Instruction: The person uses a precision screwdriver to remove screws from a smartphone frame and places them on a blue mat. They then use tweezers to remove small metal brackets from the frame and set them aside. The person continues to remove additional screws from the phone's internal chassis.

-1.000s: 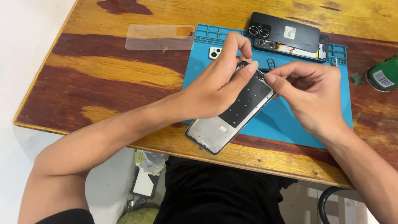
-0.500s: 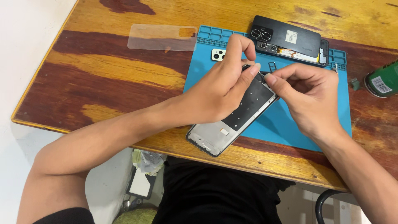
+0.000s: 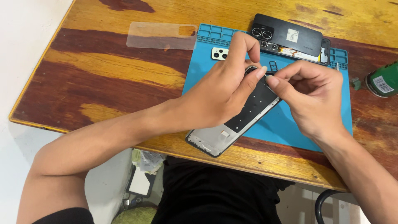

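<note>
Two bare hands meet over a stripped grey phone frame with a black inner panel (image 3: 236, 124), which lies slantwise across the near edge of a blue silicone work mat with small compartments along its far rim (image 3: 290, 128). The frame's lower end juts past the mat onto the worn, varnished wooden table (image 3: 103, 70), close to the table's front edge. The left hand (image 3: 219, 95) is curled over the frame's upper part, thumb and forefinger pinched together at its top corner. The right hand (image 3: 311, 97) comes in from the other side, its fingertips (image 3: 273, 81) closed in a pinch right against those of the left, at the same top edge; whatever tiny part sits between them is hidden.

Beyond the hands, at the far side of the mat, lies a black phone with its back cover slid askew, showing its innards (image 3: 290, 39). Just left of it, on the mat, rests a small white camera-lens piece with two round openings (image 3: 219, 53). A clear plastic phone case (image 3: 161, 35) lies flat on the wood, just off the mat's far left corner. At the right edge stands a green round container with a white label (image 3: 383, 79).
</note>
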